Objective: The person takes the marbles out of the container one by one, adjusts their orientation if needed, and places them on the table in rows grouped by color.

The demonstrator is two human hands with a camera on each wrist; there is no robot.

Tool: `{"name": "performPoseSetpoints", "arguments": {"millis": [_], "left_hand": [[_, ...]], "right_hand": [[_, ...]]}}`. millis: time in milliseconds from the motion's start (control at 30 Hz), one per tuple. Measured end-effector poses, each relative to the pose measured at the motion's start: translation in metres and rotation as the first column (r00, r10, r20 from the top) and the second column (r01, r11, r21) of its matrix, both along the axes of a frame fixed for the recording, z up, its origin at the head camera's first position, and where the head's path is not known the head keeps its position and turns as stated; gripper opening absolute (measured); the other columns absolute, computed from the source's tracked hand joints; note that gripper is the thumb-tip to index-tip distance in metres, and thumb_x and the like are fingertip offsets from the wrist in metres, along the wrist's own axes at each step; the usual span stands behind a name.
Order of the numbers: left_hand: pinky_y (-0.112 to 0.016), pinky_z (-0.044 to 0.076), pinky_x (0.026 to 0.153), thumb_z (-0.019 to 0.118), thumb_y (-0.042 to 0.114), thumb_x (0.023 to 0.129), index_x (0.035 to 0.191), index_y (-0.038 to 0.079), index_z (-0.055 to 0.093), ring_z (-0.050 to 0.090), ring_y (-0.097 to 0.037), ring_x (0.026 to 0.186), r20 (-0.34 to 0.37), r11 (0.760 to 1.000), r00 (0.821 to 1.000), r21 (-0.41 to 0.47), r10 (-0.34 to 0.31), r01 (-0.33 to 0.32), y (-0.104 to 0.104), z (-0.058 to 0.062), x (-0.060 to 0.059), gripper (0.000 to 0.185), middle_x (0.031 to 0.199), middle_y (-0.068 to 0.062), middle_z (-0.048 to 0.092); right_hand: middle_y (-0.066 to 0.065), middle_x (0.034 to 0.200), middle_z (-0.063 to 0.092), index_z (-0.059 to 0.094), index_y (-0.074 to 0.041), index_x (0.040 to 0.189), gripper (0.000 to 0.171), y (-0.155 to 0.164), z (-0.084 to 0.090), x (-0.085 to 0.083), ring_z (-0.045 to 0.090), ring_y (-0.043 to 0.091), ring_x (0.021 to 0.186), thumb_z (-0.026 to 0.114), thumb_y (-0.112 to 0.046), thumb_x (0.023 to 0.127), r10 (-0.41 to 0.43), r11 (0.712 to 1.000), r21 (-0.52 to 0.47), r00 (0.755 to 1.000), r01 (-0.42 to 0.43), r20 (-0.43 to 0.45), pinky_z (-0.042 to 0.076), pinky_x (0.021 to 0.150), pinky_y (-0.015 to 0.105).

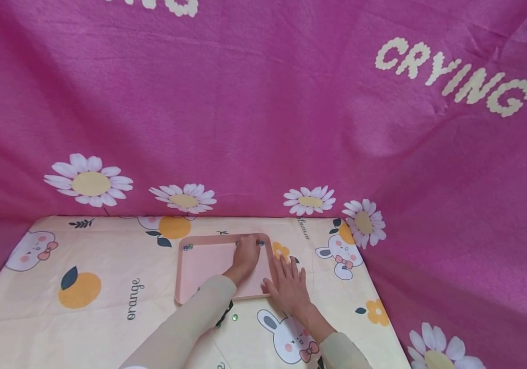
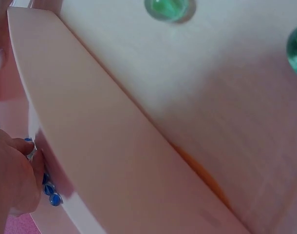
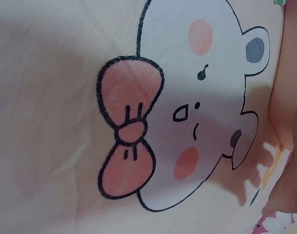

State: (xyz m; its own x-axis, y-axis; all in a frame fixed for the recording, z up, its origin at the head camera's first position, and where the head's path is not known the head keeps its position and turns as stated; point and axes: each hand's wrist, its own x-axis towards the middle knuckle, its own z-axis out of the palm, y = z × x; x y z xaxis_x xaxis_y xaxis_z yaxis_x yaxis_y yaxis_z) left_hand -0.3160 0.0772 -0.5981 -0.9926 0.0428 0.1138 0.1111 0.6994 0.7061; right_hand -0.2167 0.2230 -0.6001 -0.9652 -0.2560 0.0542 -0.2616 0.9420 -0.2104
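Far left of the head view: the cream tablecloth [image 1: 106,307], printed w/ oranges, the word "orange" and bunny faces, lies under a magenta daisy blanket [image 1: 263,128] that hangs behind as a backdrop.

Centre: a pink rectangular tray [image 1: 199,266] sits flat on the cloth near the back edge. One small blue-green marble [image 1: 187,247] lies in its far-left corner. The left hand [image 1: 246,259] reaches into the tray, fingers curled at the far rim, on a cluster of blue marbles [image 2: 50,187] in the far-right corner. The left wrist view shows the fingertips bunched right against those marbles, but whether they actually pinch one can't be told; too blurred and half hidden.

Just in front of the tray's near edge, by the left sleeve, a green marble [image 1: 235,317] rests on the cloth; the left wrist view shows green marbles [image 2: 169,9] outside the tray rim.

Right of that: the right hand [image 1: 287,287] lies flat, fingers straight and spread, palm down on the cloth, fingertips touching the tray's near-right corner. It holds nothing. The right wrist view shows only a printed bunny w/ pink bow [image 3: 187,112] beneath it.

The hands are close, side by side, not touching.
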Motion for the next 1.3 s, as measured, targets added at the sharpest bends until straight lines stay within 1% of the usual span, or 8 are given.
{"name": "performPoseSetpoints", "arguments": {"millis": [300, 467, 633, 733, 833, 933, 1133, 1300], "left_hand": [[-0.036, 0.057, 0.083, 0.057, -0.005, 0.094, 0.112, 0.0, 0.071, 0.069, -0.025, 0.097, -0.027, 0.999, 0.999, 0.025, -0.047, 0.048, -0.004, 0.0, 0.004, 0.024, 0.105, -0.015, 0.072], [-0.038, 0.058, 0.078, 0.056, -0.004, 0.094, 0.106, -0.002, 0.071, 0.069, -0.026, 0.09, -0.076, 0.997, 0.995, 0.03, -0.064, 0.066, -0.007, 0.0, 0.008, 0.019, 0.096, -0.015, 0.072], [-0.039, 0.057, 0.079, 0.061, -0.003, 0.094, 0.104, -0.004, 0.07, 0.067, -0.026, 0.086, -0.104, 0.996, 0.992, 0.05, -0.071, 0.076, -0.011, -0.003, 0.01, 0.013, 0.09, -0.013, 0.07], [-0.037, 0.058, 0.075, 0.065, -0.003, 0.091, 0.099, -0.003, 0.072, 0.067, -0.024, 0.081, -0.11, 0.996, 0.992, 0.048, -0.066, 0.071, -0.014, -0.006, 0.011, 0.01, 0.084, -0.011, 0.069], [-0.036, 0.059, 0.073, 0.067, -0.003, 0.088, 0.094, -0.002, 0.074, 0.069, -0.023, 0.079, -0.114, 0.996, 0.992, 0.057, -0.059, 0.066, -0.018, -0.009, 0.011, 0.009, 0.083, -0.01, 0.071], [-0.039, 0.059, 0.076, 0.068, -0.003, 0.086, 0.094, -0.002, 0.076, 0.07, -0.025, 0.083, -0.123, 0.993, 0.991, 0.094, -0.057, 0.069, -0.021, -0.009, 0.013, 0.011, 0.086, -0.01, 0.073], [-0.04, 0.057, 0.08, 0.07, 0.0, 0.085, 0.093, 0.0, 0.076, 0.069, -0.025, 0.087, -0.149, 0.988, 0.986, 0.121, -0.076, 0.095, -0.03, -0.008, 0.023, 0.01, 0.087, -0.008, 0.072], [-0.039, 0.057, 0.08, 0.068, -0.002, 0.086, 0.095, -0.002, 0.074, 0.068, -0.023, 0.085, -0.133, 0.97, 0.981, 0.176, -0.144, 0.167, -0.038, -0.005, 0.038, 0.01, 0.087, -0.009, 0.072]], "right_hand": [[0.015, 0.163, 0.024, 0.024, -0.015, 0.16, 0.074, -0.002, -0.001, 0.001, 0.013, 0.045, 0.148, 0.041, -0.055, 0.1, -0.009, 1.0, 0.025, 1.0, 0.009, 0.009, 0.015, 0.112, 0.071], [0.016, 0.162, 0.025, 0.025, -0.015, 0.16, 0.074, -0.003, 0.0, 0.002, 0.015, 0.046, 0.147, 0.043, -0.054, 0.1, -0.004, 1.0, 0.025, 1.0, 0.004, -0.003, 0.015, 0.111, 0.072], [0.016, 0.163, 0.023, 0.024, -0.015, 0.16, 0.074, -0.003, 0.0, 0.002, 0.014, 0.046, 0.147, 0.042, -0.054, 0.1, -0.005, 0.999, 0.034, 1.0, 0.004, 0.003, 0.014, 0.112, 0.071], [0.015, 0.163, 0.023, 0.024, -0.014, 0.16, 0.074, -0.003, 0.0, 0.002, 0.014, 0.046, 0.147, 0.042, -0.054, 0.1, -0.003, 0.999, 0.034, 1.0, 0.003, 0.003, 0.013, 0.112, 0.071], [0.015, 0.163, 0.023, 0.024, -0.014, 0.16, 0.074, -0.004, 0.001, 0.002, 0.014, 0.046, 0.147, 0.043, -0.053, 0.1, -0.004, 0.999, 0.033, 1.0, 0.004, -0.002, 0.014, 0.112, 0.071], [0.014, 0.163, 0.025, 0.026, -0.015, 0.16, 0.074, -0.004, 0.002, 0.003, 0.014, 0.046, 0.147, 0.046, -0.052, 0.099, -0.007, 1.0, 0.023, 1.0, 0.007, -0.006, 0.014, 0.112, 0.071], [0.015, 0.162, 0.024, 0.025, -0.015, 0.16, 0.073, -0.003, 0.0, 0.0, 0.014, 0.046, 0.147, 0.045, -0.052, 0.1, -0.014, 1.0, 0.017, 1.0, 0.014, 0.002, 0.012, 0.112, 0.071], [0.016, 0.162, 0.024, 0.026, -0.014, 0.159, 0.073, -0.002, -0.001, -0.001, 0.014, 0.047, 0.147, 0.046, -0.051, 0.1, -0.013, 1.0, 0.019, 1.0, 0.013, 0.002, 0.012, 0.112, 0.072]]}}
